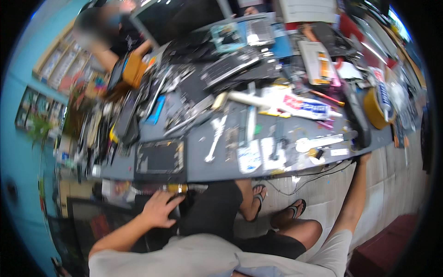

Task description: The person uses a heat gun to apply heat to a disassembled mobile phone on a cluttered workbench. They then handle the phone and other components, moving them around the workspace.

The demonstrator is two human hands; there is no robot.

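Note:
My left hand (159, 210) hangs below the front edge of the table, over a dark surface. Its fingers are spread and nothing shows in them. Close to its fingertips, a strip of small brownish and metallic items (177, 188) lies just under the table edge. My right hand (363, 158) is at the front right corner of the grey table (198, 159), against its edge; its fingers are mostly hidden there. On the tabletop above my left hand lies a flat dark tablet-like panel (160, 158) on a dark mat. A thin cable (295, 190) droops below the edge.
White-and-red tubes (304, 105), a tape roll (378, 108), tools and several device parts crowd the tabletop. A large dark screen (180, 21) stands at the back. Another person (108, 41) is at the far left beside an orange-brown case (134, 70). A dark red box-like seat (385, 247) is at lower right.

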